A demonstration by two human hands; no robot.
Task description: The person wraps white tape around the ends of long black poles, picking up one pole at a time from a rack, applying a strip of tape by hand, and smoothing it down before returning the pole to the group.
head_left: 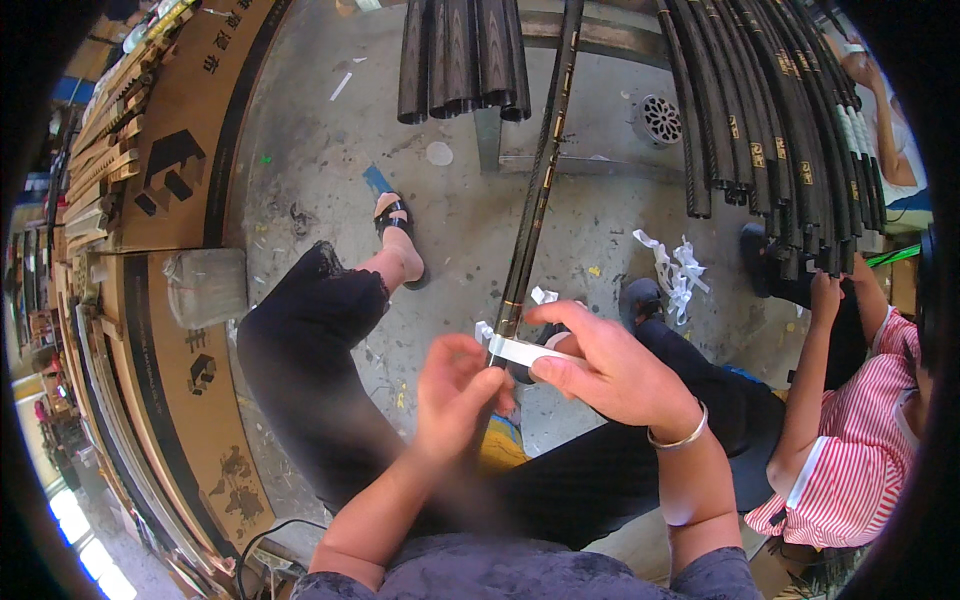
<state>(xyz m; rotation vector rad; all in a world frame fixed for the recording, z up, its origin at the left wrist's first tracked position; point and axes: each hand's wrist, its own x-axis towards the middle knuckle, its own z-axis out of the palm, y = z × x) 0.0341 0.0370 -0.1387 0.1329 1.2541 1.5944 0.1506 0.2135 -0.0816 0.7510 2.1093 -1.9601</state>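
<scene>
A long, slim black rod with gold markings slants down toward me from the top of the view. My left hand pinches its near end between thumb and fingers. Around the rod, just beyond my left thumb, goes a white tape strip. The strip stretches to the right, where my right hand grips it between thumb and forefinger. A small white tail of tape sticks up on the rod's left side. Part of the rod's end is hidden behind my left fingers.
Several wide black tubes lie ahead, and many black rods are bunched at the right. Beside them a co-worker in a striped shirt touches the rod ends. Cardboard boxes stand left. White strips litter the floor.
</scene>
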